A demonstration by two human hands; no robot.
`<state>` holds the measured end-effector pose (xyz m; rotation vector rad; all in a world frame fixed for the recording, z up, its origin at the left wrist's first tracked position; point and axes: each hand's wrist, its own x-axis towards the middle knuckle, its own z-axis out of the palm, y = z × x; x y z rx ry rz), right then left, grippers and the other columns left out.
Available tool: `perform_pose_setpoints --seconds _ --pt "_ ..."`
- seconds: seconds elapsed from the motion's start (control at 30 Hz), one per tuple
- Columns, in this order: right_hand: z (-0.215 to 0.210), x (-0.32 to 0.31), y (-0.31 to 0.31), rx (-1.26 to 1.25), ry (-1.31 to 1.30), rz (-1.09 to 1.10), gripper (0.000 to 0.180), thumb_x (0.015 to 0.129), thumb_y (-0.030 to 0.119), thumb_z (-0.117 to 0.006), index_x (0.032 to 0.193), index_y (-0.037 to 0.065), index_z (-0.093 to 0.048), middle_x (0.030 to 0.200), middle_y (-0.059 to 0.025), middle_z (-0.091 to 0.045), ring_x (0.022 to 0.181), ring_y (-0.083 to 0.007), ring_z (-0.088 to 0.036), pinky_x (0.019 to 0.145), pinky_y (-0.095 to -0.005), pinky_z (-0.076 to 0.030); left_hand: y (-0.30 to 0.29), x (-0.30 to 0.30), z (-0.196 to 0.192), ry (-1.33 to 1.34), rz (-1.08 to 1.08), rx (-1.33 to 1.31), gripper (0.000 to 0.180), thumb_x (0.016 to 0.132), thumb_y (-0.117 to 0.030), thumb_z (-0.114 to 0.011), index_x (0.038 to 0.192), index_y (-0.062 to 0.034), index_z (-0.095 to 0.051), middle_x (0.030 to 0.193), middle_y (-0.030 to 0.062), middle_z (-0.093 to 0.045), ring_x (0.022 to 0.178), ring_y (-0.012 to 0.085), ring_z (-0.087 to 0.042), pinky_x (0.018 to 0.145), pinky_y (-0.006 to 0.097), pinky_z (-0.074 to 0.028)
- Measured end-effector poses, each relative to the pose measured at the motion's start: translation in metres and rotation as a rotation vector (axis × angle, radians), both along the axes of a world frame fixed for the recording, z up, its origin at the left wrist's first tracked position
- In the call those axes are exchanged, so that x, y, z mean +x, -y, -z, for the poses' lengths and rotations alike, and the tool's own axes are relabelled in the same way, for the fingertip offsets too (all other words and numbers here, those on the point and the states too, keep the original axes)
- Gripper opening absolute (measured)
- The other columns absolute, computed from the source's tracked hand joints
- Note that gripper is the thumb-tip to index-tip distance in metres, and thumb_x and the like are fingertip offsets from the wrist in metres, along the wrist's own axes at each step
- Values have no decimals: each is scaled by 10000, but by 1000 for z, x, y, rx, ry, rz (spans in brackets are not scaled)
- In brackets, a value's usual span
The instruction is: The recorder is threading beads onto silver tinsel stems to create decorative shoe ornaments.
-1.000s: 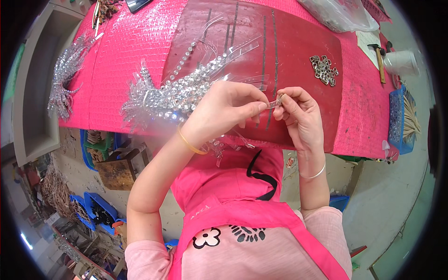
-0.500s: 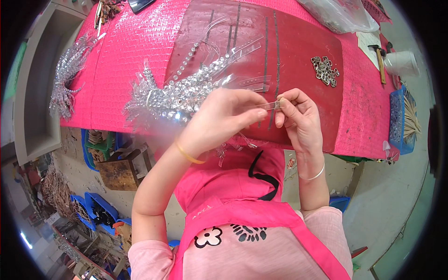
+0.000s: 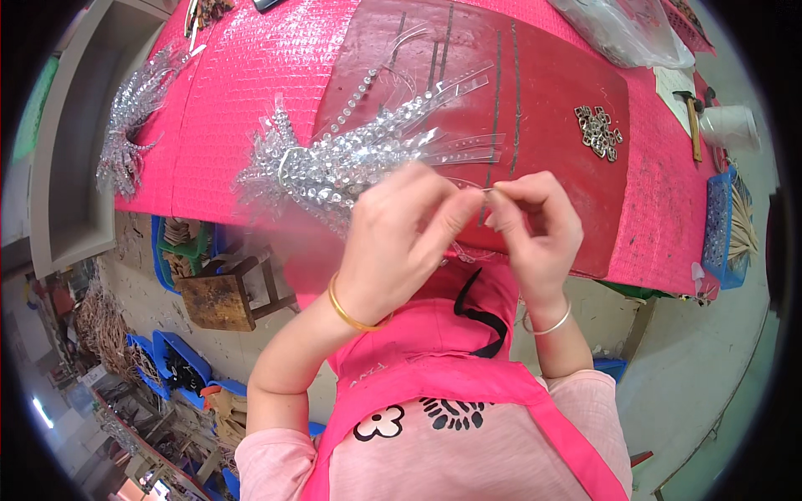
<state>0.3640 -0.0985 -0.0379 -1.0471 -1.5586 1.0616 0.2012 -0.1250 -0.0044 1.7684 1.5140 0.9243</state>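
Observation:
My left hand (image 3: 407,230), with a yellow bangle at its wrist, is closed in a pinch on a narrow clear plastic strap (image 3: 486,190). The fingertips of my right hand (image 3: 539,227) meet it from the other side, pinched on a small metal buckle at the strap's end; those fingers mostly hide the buckle now. Beyond my left hand lies a bundle of clear straps set with shiny round stones (image 3: 334,171), tied with a white band. A small pile of metal buckles (image 3: 599,134) rests on the dark red mat (image 3: 564,200), to the far right.
A pink padded cover (image 3: 242,75) lies over the table. Another silvery bundle (image 3: 125,125) is at the left. On the right are a hammer (image 3: 695,125), a white plastic cup (image 3: 728,128), a blue basket (image 3: 720,217) and a clear bag (image 3: 626,33). A wooden stool (image 3: 219,301) stands below.
My hands have drawn closer together, and my left fingers now pinch near the right fingertips. The strap between them, seen flat before, now shows as a thin line. The whole view has shifted slightly.

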Motion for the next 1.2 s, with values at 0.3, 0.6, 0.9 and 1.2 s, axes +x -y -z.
perform_pose_setpoints --seconds 0.3,0.6,0.9,1.2 --pt "-4 -11 3 106 144 -77 223 727 -64 -610 934 17 -632 810 -89 -577 698 -191 -592 584 -276 -472 7 -6 12 726 -18 -546 214 838 -93 -569 965 77 -589 707 60 -610 585 78 -563 542 218 -477" --pt "-7 -7 2 110 191 -161 240 731 -52 -614 960 13 -639 787 -90 -599 696 -167 -592 626 -264 -471 11 -2 15 558 -85 -404 177 837 -102 -584 928 47 -618 745 64 -632 619 78 -568 534 219 -474" --pt "1 -5 1 -528 -343 -207 98 795 -28 -600 887 -55 -623 799 -53 -626 733 -122 -623 646 -209 -492 18 -12 13 784 -25 -564 202 887 -83 -496 974 73 -591 729 72 -615 639 101 -581 587 218 -482" --pt "-2 -13 5 320 309 -68 142 691 -47 -650 823 -7 -618 717 -111 -581 602 -192 -590 517 -269 -477 17 -6 8 876 -79 -652 207 895 -116 -484 950 46 -601 720 86 -622 607 110 -583 569 229 -479"
